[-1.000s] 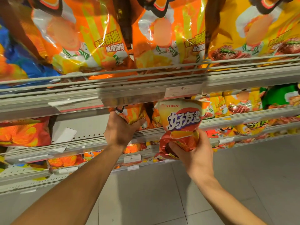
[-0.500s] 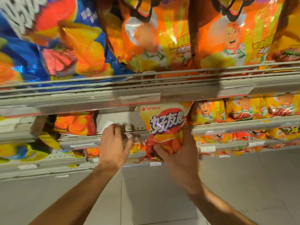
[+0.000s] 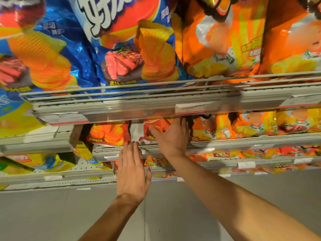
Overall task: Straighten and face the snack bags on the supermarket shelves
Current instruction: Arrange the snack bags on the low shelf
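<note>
Right hand [image 3: 171, 136] is spread flat with its fingers pressing a red-orange snack bag [image 3: 157, 125] back onto the second shelf [image 3: 243, 141], just under the price rail [image 3: 139, 110]. Left hand [image 3: 132, 169] is relaxed, fingers straight, tips at the shelf's front edge, gripping nothing. 1 matching bag [image 3: 109, 133] sits just left.

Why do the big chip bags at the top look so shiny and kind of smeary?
In the head view, shop light glares off the crinkly foil of the blue bag; the camera's motion smears its print and the orange bags; the wide lens bows the shelf rail. The left hand and right hand look sharper.
</note>
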The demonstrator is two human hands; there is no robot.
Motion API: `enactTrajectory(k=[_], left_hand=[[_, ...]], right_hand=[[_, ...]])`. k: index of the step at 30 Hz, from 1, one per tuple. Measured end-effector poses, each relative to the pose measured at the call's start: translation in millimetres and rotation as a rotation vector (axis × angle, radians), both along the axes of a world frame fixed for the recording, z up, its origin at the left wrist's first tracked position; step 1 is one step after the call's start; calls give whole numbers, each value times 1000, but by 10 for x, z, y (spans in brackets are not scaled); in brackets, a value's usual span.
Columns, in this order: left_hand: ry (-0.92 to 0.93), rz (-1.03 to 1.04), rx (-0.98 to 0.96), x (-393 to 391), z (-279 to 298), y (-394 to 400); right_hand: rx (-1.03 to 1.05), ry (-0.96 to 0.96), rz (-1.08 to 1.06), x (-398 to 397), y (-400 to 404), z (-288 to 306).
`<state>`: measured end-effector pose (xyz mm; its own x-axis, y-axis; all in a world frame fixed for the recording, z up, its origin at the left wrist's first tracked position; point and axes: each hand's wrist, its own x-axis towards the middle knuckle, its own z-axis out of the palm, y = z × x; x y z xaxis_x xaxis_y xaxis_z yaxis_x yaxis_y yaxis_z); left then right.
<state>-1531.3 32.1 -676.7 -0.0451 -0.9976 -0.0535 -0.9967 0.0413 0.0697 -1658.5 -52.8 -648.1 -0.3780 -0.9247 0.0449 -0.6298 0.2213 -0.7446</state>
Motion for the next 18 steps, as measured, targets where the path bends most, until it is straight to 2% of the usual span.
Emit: enactTrajectory(k=[5,13,18], left_hand=[[40,-3,0,6,-25,-1],[79,30,-17,-26,-48,-2],[251,103,-99,-128,-78,11]], right_hand=[[57,88,-17,62,-12,-208],[78,229,81,25,23,-260],[137,139,168,-123,52,-263]])
